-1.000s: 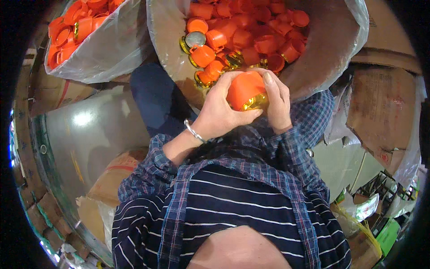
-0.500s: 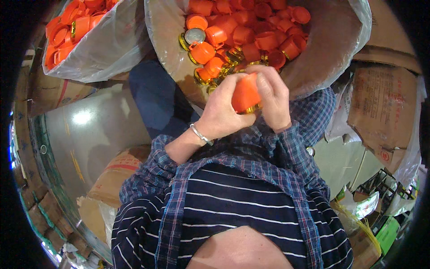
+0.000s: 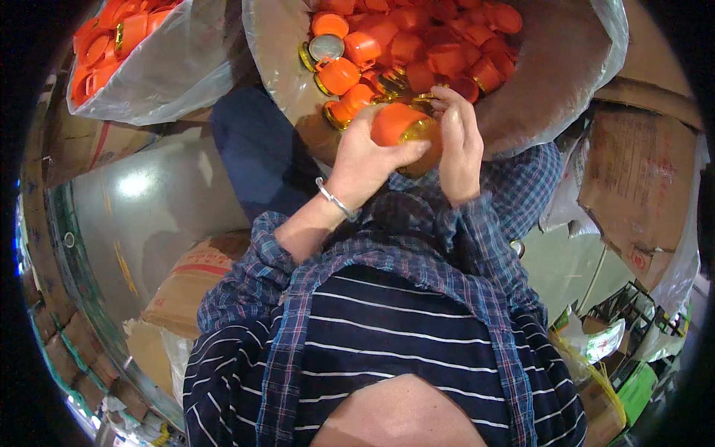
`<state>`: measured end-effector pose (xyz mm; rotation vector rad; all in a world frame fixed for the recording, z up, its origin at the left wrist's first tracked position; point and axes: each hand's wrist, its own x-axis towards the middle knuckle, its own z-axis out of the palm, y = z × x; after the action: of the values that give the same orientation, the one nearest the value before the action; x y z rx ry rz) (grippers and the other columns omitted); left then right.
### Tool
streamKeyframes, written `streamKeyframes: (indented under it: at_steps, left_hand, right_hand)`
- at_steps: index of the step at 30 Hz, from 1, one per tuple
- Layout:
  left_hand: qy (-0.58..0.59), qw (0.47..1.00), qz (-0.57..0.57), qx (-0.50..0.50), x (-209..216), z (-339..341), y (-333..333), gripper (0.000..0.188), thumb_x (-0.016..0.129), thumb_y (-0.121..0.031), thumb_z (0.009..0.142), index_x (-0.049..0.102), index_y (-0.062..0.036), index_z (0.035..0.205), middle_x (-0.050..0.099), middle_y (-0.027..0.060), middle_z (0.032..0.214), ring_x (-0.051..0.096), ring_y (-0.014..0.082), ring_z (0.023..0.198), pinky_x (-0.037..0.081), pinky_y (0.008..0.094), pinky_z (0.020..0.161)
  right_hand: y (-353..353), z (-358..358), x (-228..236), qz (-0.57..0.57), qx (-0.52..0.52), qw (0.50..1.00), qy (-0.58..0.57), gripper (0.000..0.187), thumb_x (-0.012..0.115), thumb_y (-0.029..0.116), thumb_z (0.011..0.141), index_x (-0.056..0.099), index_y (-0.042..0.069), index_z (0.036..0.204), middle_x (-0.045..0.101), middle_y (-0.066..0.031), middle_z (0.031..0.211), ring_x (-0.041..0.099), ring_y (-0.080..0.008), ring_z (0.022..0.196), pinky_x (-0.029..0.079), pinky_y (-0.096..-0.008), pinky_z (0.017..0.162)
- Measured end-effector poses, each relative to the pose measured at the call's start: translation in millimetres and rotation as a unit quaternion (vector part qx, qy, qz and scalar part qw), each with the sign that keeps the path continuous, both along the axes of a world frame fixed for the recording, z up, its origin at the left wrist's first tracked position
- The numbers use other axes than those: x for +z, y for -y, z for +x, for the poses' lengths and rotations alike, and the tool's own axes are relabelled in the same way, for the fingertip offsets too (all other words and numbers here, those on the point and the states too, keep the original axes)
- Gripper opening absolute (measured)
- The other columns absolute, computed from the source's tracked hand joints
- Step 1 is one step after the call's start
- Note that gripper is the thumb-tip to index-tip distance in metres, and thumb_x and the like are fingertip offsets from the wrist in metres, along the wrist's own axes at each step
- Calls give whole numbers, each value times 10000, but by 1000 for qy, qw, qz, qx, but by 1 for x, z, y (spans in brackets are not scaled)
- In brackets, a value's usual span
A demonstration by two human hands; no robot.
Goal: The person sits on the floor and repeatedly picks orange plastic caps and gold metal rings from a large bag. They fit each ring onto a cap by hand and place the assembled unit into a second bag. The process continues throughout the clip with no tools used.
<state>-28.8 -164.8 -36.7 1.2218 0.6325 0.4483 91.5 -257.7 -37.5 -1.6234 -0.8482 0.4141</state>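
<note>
the left hand (image 3: 363, 158) has its grip closed around an orange cup (image 3: 395, 124) over the near side of a plastic-lined bin (image 3: 555, 108); whether the right hand (image 3: 459, 149), just right, grips anything, i cannot tell.

Left hand (image 3: 363, 158) grips an orange cup (image 3: 395, 124) (gold gleams at one end), right hand (image 3: 459, 149) close beside it, silver bracelet (image 3: 334, 199) on the left wrist (image 3: 347, 185), more orange cups (image 3: 406, 46) heaped in a plastic-lined bin (image 3: 555, 86).

Orange cup (image 3: 393, 124) probably smooth plastic, blurred; clear bag (image 3: 577, 100) glossy
</note>
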Motion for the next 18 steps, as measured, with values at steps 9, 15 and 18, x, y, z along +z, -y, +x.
streamKeyframes:
  at_steps: [9,15,18]
  left_hand:
    - [63,990,117,37,15,1,16,538,657,-223,965,438,28,1388,557,111,1303,556,175,1175,427,318,1036]
    - [70,927,-346,126,-11,8,-7,281,613,-220,993,610,7,1159,640,52,1077,599,146,996,491,307,892]
    - [85,946,-264,167,-16,11,-4,279,617,-229,990,623,4,1142,657,69,1041,620,161,950,503,314,868]
  right_hand:
    - [-2,-32,-19,36,-47,981,-183,381,487,231,1027,510,-36,1298,570,-124,1228,547,-204,1116,434,-323,984]
    - [4,-19,-15,27,64,949,308,536,662,269,857,529,1,1302,564,-215,1242,570,-384,1093,454,-403,986]
    - [-4,-13,-19,-23,72,971,227,523,647,273,877,526,5,1310,558,-212,1262,572,-370,1106,453,-385,982]
